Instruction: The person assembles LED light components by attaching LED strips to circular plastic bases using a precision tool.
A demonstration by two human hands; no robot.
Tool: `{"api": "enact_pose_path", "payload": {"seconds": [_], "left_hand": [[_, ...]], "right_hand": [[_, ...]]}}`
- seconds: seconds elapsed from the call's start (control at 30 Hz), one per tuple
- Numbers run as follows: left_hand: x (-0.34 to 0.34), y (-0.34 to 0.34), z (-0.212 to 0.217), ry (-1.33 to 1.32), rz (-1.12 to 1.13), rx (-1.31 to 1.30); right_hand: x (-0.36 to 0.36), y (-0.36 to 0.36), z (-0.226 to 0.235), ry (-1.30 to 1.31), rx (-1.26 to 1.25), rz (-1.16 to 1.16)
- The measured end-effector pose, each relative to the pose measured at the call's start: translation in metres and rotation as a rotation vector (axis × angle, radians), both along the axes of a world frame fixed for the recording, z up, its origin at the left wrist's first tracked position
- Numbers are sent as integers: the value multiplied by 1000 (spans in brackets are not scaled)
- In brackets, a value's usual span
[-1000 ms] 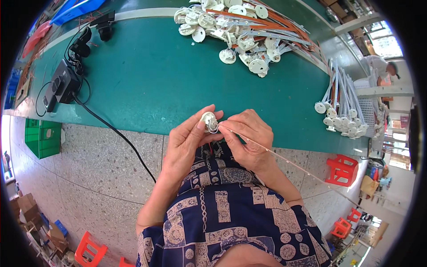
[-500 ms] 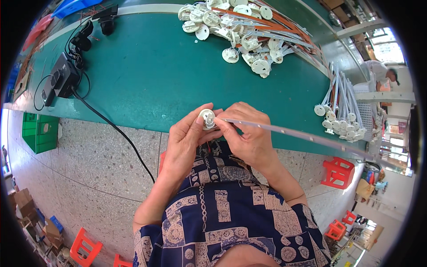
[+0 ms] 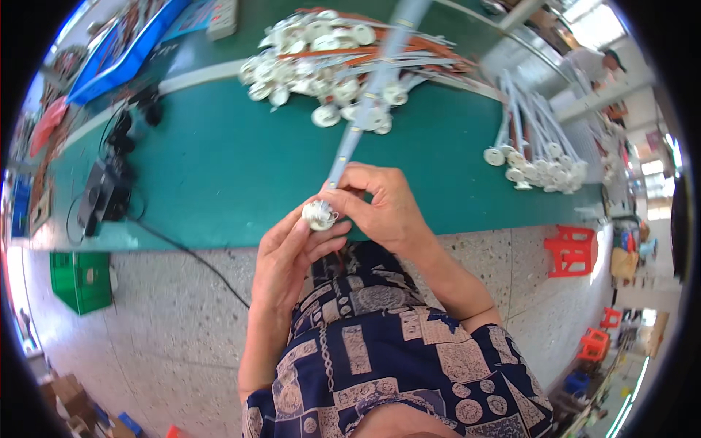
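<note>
Surface: green workbench [image 3: 219, 168] over a speckled floor; I see its near edge just under both hands.
Left hand: my left hand [image 3: 292, 252] is closed round a small white round cap [image 3: 319, 214], fingers curled under it, thumb beside it.
Right hand: my right hand [image 3: 383, 208] pinches the lower end of a long pale strip [image 3: 365, 109], fingertips touching the cap.
Strip: it slants up and away from the hands, over the bench, blurred along its length.
Cap: held between both hands, above the bench edge.
Far pile: heap of white caps with strips [image 3: 328, 58] at the back.
Right bundle: finished strips with caps [image 3: 533, 146], well apart.
Left side: black power box [image 3: 102, 197] with cable.
</note>
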State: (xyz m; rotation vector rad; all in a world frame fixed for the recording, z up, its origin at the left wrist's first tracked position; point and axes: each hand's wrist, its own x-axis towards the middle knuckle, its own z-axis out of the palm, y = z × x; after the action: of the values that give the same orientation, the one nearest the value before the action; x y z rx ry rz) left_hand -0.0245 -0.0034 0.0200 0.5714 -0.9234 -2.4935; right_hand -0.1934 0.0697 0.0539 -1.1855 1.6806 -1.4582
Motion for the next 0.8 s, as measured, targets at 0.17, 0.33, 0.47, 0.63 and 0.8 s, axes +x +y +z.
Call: {"api": "enact_pose_path", "payload": {"seconds": [0.17,0.33,0.47,0.63,0.8], "left_hand": [[-3,9,-3,-34,-8,-103],[0,10,-9,-8,-27,-131],[-8,13,-6,-40,-20,-136],[-6,10,-8,-18,-7,-119],[-3,9,-9,-23,-4,-117]], "right_hand": [[-70,44,29,164,94,-173],[-184,128,87,883,482,-607],[-263,171,100,1189,827,-737],[-296,158,97,1008,1058,-769],[-291,138,68,935,1027,-623]]}}
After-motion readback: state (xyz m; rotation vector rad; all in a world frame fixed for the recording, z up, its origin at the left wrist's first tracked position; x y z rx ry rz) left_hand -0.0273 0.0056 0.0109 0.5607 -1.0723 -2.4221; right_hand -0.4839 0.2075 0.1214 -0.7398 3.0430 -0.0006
